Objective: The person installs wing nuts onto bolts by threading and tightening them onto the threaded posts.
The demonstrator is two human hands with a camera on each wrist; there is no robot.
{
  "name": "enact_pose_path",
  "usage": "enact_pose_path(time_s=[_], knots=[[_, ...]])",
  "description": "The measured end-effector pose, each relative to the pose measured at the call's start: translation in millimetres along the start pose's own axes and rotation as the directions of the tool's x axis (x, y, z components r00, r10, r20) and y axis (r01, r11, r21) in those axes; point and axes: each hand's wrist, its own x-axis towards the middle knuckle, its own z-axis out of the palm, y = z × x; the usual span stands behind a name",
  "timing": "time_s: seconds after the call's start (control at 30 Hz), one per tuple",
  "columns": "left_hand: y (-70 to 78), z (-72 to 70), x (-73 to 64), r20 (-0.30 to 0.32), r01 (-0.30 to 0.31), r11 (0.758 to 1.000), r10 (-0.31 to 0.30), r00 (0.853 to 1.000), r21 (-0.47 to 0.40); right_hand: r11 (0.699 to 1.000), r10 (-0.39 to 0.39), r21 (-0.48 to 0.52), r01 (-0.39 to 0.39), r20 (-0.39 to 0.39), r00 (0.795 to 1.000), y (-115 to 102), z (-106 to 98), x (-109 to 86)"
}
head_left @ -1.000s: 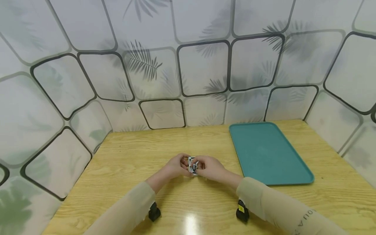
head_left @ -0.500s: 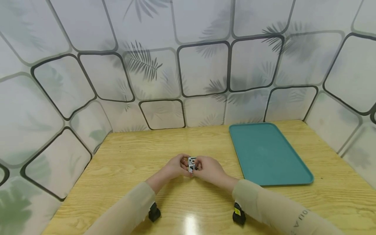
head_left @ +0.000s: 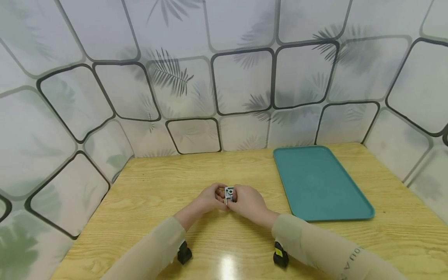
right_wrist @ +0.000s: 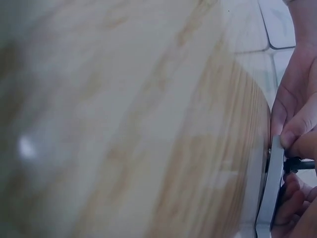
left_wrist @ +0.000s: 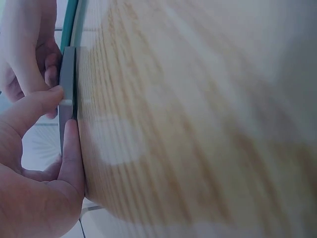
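In the head view a small silver-grey rectangular metal part (head_left: 229, 192) with cut-outs lies between both hands, low over the table. My left hand (head_left: 211, 198) grips it from the left, thumb at the near edge, fingers behind. In the left wrist view the part appears edge-on as a grey bar (left_wrist: 68, 77). Over its right side my right hand (head_left: 250, 202) bends its fingers, hiding that half. The right wrist view shows a dark threaded piece, like a screw (right_wrist: 300, 165), against the part's face among the right hand's fingers; its far end is cut off by the frame.
A teal tray (head_left: 316, 182) rests on the wooden table (head_left: 168, 175) at the right. Patterned curtain-like walls (head_left: 245, 85) enclose the table's back and sides. A black device (head_left: 281, 254) sits under the right wrist, another black device (head_left: 184, 252) under the left.
My right hand has turned and its forearm has shifted slightly left, uncovering the part's upper corner with a ring-shaped hole. My left hand and the tray stay put.
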Motion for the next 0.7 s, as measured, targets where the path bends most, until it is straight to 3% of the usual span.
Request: enact_pose_path(time_s=[0.13,0.27,0.4,0.5,0.57,0.7], knots=[[1.3,-0.4,-1.7,0.009,0.018,1.000,-0.018,1.000,0.002,0.995,0.037,0.097,-0.037,0.006,0.999,-0.7,-2.1,-3.7],[2.8,-0.4,-3.2,0.017,0.024,1.000,-0.024,1.000,-0.001,0.958,0.059,0.281,-0.063,0.021,0.998,3.2,-6.0,-6.1],[2.1,-0.7,-2.1,0.016,0.019,1.000,-0.019,1.000,0.012,0.899,0.004,0.437,-0.039,0.081,0.997,12.5,-12.4,-4.7],[2.4,-1.5,-2.4,0.024,0.010,1.000,-0.011,1.000,0.016,0.867,-0.055,0.498,-0.022,0.139,0.989,18.7,-16.9,-2.9],[2.8,-1.7,-2.9,0.029,0.004,1.000,-0.005,1.000,0.017,0.866,-0.087,0.500,-0.007,0.164,0.983,21.7,-18.4,-1.4],[2.8,-0.8,-2.8,0.025,0.019,1.000,-0.019,0.999,0.012,0.893,-0.143,0.448,0.047,0.182,0.973,25.1,-19.5,1.1]])
